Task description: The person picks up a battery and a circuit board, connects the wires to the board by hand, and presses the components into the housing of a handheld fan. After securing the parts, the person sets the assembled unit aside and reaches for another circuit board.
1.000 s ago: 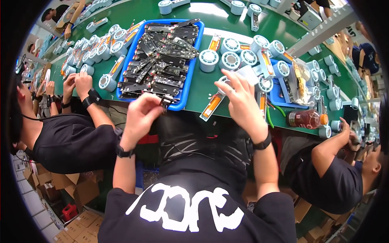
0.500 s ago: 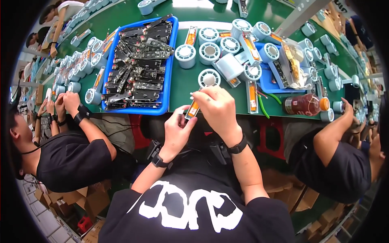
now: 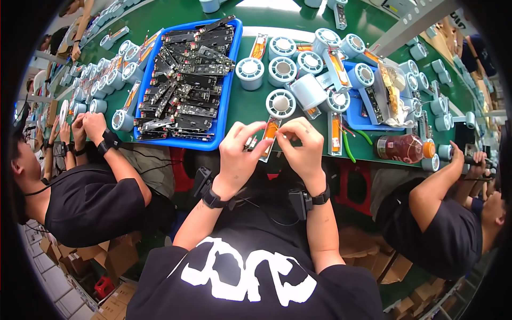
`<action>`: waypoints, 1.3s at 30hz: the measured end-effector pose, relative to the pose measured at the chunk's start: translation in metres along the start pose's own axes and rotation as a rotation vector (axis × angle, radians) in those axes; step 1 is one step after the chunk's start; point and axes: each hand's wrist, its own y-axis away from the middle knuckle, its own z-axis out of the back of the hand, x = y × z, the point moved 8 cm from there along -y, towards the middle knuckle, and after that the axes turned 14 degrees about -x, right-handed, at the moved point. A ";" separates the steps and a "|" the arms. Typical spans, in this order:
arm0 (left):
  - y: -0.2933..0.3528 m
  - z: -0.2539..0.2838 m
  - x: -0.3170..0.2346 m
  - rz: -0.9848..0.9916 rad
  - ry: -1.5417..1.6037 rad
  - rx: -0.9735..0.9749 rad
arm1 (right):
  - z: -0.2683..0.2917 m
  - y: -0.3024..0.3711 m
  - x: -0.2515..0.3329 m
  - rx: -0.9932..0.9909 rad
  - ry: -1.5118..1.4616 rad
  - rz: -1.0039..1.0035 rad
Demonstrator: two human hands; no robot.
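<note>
A pale blue handheld fan (image 3: 280,103) lies at the table's front edge, its round head pointing away from me. Its open handle (image 3: 271,133) shows an orange battery inside. My left hand (image 3: 237,157) is closed on the handle's left side, thumb and forefinger across it; a small whitish part shows beneath these fingers. Pinched together at the handle's right edge, the fingertips of my right hand (image 3: 303,146) hide whatever they hold. Beyond stand several more fans (image 3: 282,70), some with orange batteries showing in their handles.
To the left, a blue tray (image 3: 220,120) is heaped with black circuit boards (image 3: 186,80). A smaller blue tray (image 3: 349,113), green-handled pliers (image 3: 348,145) and a dark red drink bottle (image 3: 397,148) are at the right. Co-workers (image 3: 96,197) sit on both sides.
The fan's handle now lies flatter and farther from me. My right hand has dropped from above the handle to its right side, while my left hand has shifted slightly forward.
</note>
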 end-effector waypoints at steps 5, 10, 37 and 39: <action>-0.011 -0.001 0.005 -0.032 0.087 -0.049 | 0.007 0.006 -0.010 -0.135 -0.128 -0.070; -0.011 -0.010 0.030 0.343 0.121 -0.008 | -0.007 0.022 -0.035 -0.176 -0.464 -0.502; 0.018 -0.020 0.049 0.760 0.699 0.202 | -0.032 -0.006 -0.004 -0.006 -0.103 -0.195; 0.022 -0.022 0.049 0.804 0.679 0.228 | -0.032 -0.007 -0.003 -0.017 -0.095 -0.140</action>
